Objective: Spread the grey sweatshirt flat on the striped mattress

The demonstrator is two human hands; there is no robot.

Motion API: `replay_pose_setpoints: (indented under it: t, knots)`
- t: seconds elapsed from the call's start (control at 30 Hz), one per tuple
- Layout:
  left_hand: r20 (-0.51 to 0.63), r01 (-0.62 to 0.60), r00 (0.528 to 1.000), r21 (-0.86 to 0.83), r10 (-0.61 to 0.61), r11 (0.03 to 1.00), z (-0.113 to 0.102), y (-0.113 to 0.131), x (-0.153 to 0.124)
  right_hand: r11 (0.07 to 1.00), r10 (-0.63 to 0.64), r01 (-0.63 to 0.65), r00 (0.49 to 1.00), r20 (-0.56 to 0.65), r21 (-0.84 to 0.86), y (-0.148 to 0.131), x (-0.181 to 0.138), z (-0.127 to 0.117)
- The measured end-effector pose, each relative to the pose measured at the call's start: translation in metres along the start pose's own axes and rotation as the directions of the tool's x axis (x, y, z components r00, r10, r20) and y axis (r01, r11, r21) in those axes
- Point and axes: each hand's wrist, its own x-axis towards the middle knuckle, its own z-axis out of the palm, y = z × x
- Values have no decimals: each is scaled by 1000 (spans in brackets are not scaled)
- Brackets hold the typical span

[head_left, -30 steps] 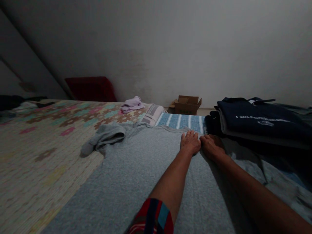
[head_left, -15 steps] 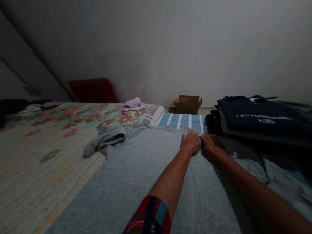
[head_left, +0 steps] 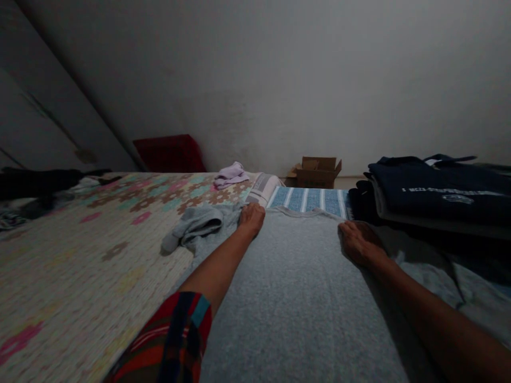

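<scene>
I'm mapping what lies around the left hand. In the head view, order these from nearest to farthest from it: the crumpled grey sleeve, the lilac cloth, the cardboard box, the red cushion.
From the left hand:
1. Crumpled grey sleeve, just to its left on the floral cover.
2. Lilac cloth, beyond it, slightly left.
3. Cardboard box, beyond and right, by the wall.
4. Red cushion, far left against the wall.

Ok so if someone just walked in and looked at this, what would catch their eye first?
Probably the big grey shirt spread flat in the middle, with the left hand at its far left shoulder and the right hand pressed on its right side. Next, the flower-patterned mat on the left and the dark folded stack on the right.
</scene>
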Motion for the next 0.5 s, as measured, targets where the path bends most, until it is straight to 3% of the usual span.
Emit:
replay_pose_setpoints:
  t: [0.1,0.5]
  knots:
    - [15,-1,1000,28,0,1000,2,-15,6,1000,-6,6,1000,0,-1,0,1,-1]
    - [50,73,996,8,-74,997,1,-31,33,1000,-18,18,999,48,9,6,11,0]
